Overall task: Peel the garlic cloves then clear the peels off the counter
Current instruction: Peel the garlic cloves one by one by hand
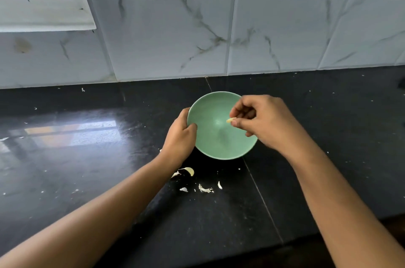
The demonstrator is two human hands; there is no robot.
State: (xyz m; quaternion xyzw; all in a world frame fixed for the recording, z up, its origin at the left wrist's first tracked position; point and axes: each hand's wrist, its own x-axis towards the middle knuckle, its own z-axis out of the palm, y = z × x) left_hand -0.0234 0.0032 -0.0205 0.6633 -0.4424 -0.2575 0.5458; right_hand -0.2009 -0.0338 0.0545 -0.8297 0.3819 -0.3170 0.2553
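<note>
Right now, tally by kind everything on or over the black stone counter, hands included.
Pale green round bowl: 1
Pale garlic cloves: 2, one pinched by the right hand, one on the black stone counter
Larger white peel scraps: 4, tiny flecks left out
Bare hands: 2, the left hand gripping the bowl's rim
Total: 9

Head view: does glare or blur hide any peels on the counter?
Head view: window glare washes the counter at left, where small flecks are hard to read; peels near the bowl show sharply; right hand slightly motion-blurred.
</note>
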